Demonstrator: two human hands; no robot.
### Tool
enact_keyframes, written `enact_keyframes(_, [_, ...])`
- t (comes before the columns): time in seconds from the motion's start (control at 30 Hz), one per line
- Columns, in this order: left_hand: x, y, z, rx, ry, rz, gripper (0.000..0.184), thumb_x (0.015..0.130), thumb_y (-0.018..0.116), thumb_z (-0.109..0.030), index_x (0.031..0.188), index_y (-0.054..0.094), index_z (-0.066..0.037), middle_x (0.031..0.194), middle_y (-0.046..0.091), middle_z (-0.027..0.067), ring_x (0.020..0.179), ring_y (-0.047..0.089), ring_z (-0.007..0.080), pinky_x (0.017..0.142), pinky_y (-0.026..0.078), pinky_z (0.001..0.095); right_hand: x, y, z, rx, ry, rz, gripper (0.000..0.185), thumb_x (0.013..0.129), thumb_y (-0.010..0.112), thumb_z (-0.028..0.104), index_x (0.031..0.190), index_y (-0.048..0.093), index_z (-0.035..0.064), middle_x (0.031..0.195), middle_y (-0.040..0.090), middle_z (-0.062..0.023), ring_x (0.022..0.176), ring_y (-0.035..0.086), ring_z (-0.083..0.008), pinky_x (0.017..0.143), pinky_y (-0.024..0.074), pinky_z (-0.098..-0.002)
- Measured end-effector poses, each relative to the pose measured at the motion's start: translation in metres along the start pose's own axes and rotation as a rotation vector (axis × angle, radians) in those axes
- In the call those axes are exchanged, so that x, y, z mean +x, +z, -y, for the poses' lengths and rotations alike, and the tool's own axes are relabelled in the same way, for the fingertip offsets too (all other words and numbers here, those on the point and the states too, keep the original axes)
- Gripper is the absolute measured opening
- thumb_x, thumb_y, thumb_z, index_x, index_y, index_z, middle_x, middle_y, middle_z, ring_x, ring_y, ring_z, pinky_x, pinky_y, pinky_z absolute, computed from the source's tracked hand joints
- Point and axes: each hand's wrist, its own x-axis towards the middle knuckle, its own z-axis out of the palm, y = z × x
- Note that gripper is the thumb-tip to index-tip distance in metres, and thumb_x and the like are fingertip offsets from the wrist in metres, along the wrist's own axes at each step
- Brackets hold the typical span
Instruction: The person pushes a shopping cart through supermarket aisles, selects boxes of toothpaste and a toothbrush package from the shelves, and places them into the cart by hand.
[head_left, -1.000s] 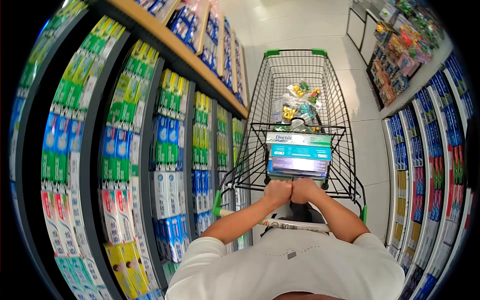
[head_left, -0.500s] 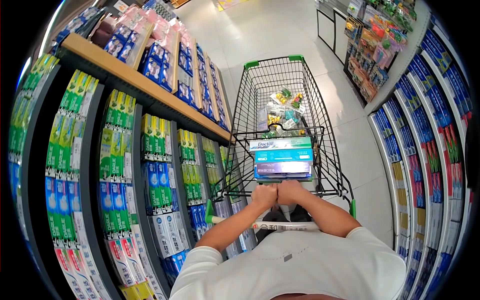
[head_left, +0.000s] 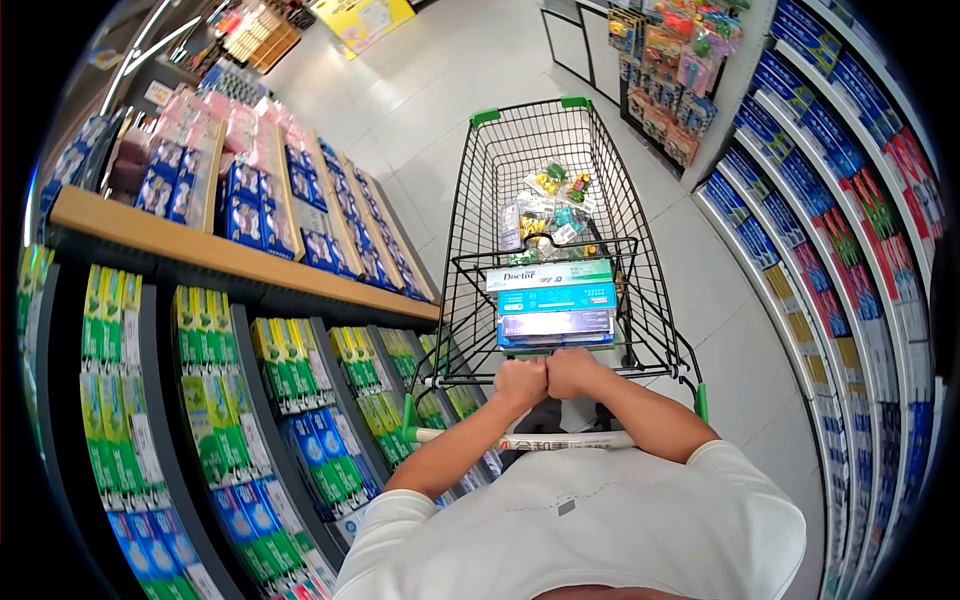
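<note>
My left hand and my right hand are both closed and touch each other at the back of the shopping cart. What they hold, if anything, is hidden. Just beyond them, in the upper rear part of the cart, is a stack of boxes: a white and green one, a turquoise one and a purple one. Small plastic-wrapped items lie deeper in the basket. The cart's white handlebar runs beneath my forearms.
Shelves of boxed toothpaste line the left side, with a wooden ledge and blue and pink packs above. On the right stand curved shelves of blue and red packages. Hanging toys are ahead, near a yellow box.
The view has turned left: the left shelves have swung lower, and more of the floor and the yellow box show ahead. Both hands stay closed together at the cart.
</note>
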Motion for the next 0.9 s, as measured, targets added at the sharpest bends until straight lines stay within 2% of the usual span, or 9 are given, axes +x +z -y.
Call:
enact_keyframes(0.23, [0.035,-0.013,0.036,0.014,0.145,0.048,0.019,0.069,0.066,-0.022,0.078,0.061,-0.006,0.071,0.067,0.0132,0.058,0.066,0.0285,0.052,0.052,0.0382,0.023,-0.015,0.005,0.086,0.113,-0.068,0.032,0.072,0.058,0.022,0.098,0.068,0.0057,0.1,0.068,-0.0158,0.094,0.066,-0.0309,0.08,0.0533,-0.0403])
enact_keyframes(0.43, [0.058,-0.026,0.049,0.045,0.242,0.167,0.016,0.074,0.06,-0.018,0.081,0.064,-0.004,0.071,0.068,0.0136,0.062,0.068,0.0287,0.056,0.054,0.0385,0.03,-0.024,0.006,0.166,0.205,-0.113,0.033,0.069,0.066,0.02,0.099,0.068,0.0051,0.1,0.069,-0.0146,0.095,0.066,-0.0315,0.081,0.0524,-0.0409])
enact_keyframes(0.5, [0.063,-0.022,0.052,0.057,0.268,0.179,0.015,0.075,0.06,-0.017,0.081,0.064,-0.004,0.071,0.068,0.0136,0.064,0.069,0.0286,0.057,0.054,0.0382,0.031,-0.024,0.004,0.193,0.225,-0.141,0.033,0.069,0.066,0.02,0.099,0.068,0.0047,0.099,0.069,-0.0148,0.094,0.066,-0.032,0.081,0.0523,-0.0413])
enact_keyframes(0.57, [0.07,-0.012,0.056,0.047,0.289,0.165,0.021,0.07,0.065,-0.022,0.081,0.063,-0.005,0.074,0.067,0.0145,0.061,0.067,0.0301,0.055,0.053,0.0394,0.03,-0.026,0.002,0.225,0.247,-0.129,0.033,0.07,0.065,0.02,0.098,0.068,0.0038,0.097,0.069,-0.0155,0.093,0.066,-0.0335,0.082,0.0522,-0.042])
enact_keyframes(0.9, [0.098,-0.019,0.057,0.073,0.398,0.251,0.021,0.069,0.065,-0.022,0.08,0.062,-0.004,0.072,0.067,0.0145,0.062,0.067,0.0298,0.057,0.054,0.0391,0.029,-0.032,-0.005,0.284,0.318,-0.2,0.031,0.072,0.059,0.02,0.097,0.068,0.0033,0.098,0.068,-0.0179,0.092,0.066,-0.0339,0.08,0.0527,-0.0434])
